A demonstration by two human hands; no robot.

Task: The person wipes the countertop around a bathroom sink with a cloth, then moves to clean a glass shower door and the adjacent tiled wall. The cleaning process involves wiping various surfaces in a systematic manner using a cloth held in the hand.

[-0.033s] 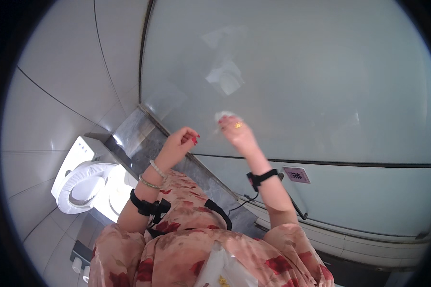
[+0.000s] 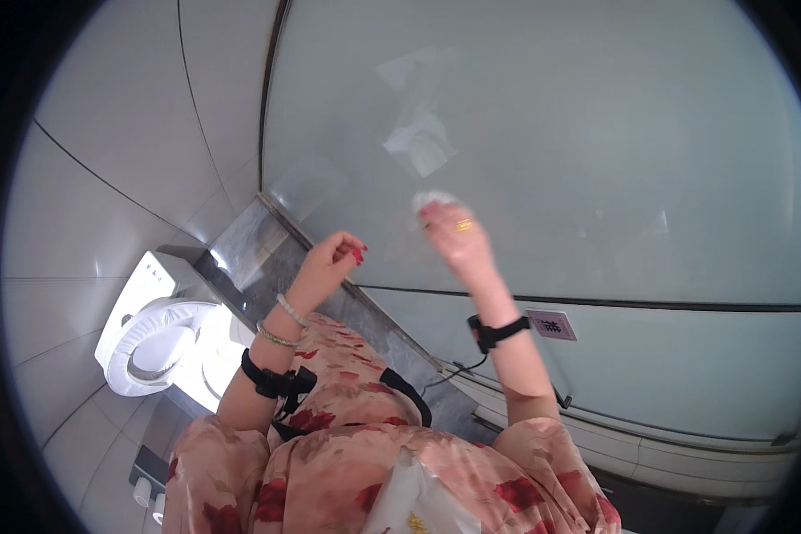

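My right hand [image 2: 458,242], with a gold ring on one finger, holds a crumpled white tissue [image 2: 432,199] against or just in front of a large frosted glass panel [image 2: 578,169]. The hand is a little blurred, and I cannot tell whether the tissue touches the glass. Lower and to the left, my left hand [image 2: 334,256] hangs in the air with loosely bent fingers and nothing visible in it. Its thumb stands apart from the fingers. Red polish shows on the nails, and two beaded bracelets [image 2: 279,334] circle the left wrist.
A white toilet [image 2: 156,351] with a padded seat cover stands at the left by a tiled wall [image 2: 125,178]. Below my right hand, a dark rail [image 2: 650,304] crosses the glass, with a pink square sticker [image 2: 551,325] under it. Grey floor tiles [image 2: 251,245] show between.
My right hand, with the tissue, has shifted slightly up and to the right along the glass. My left hand has moved very slightly up and to the left.
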